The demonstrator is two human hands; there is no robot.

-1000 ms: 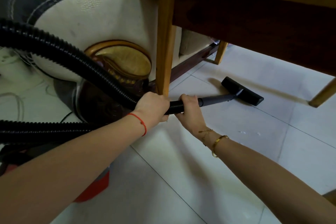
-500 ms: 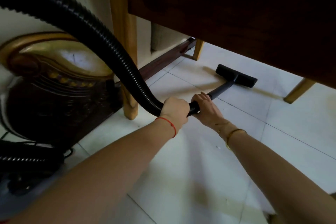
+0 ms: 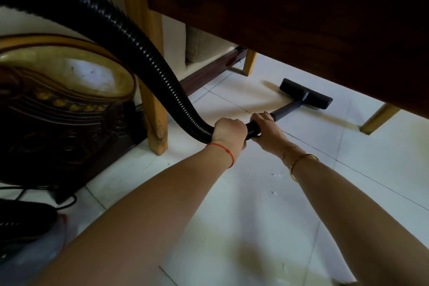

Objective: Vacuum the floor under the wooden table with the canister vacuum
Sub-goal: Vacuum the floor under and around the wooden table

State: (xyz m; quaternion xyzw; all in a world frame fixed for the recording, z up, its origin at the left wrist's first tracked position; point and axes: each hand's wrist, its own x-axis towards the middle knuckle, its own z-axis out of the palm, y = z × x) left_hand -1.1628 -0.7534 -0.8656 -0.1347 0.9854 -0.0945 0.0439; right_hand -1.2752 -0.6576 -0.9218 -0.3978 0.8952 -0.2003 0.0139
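black ribbed vacuum hose (image 3: 130, 37) curves down to a grey wand (image 3: 286, 109), its flat floor head (image 3: 306, 96) resting on pale tiles (image 3: 267, 216) beneath the wooden table (image 3: 301, 18). left hand (image 3: 228, 131) and right hand (image 3: 267, 129), side by side, both grip the hose end, arms extended.

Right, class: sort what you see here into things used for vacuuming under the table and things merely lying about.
In use:
left hand
right hand
black hose
wand
floor nozzle
wooden table
tiled floor

Lying about:
carved sofa end
black cable
white specks
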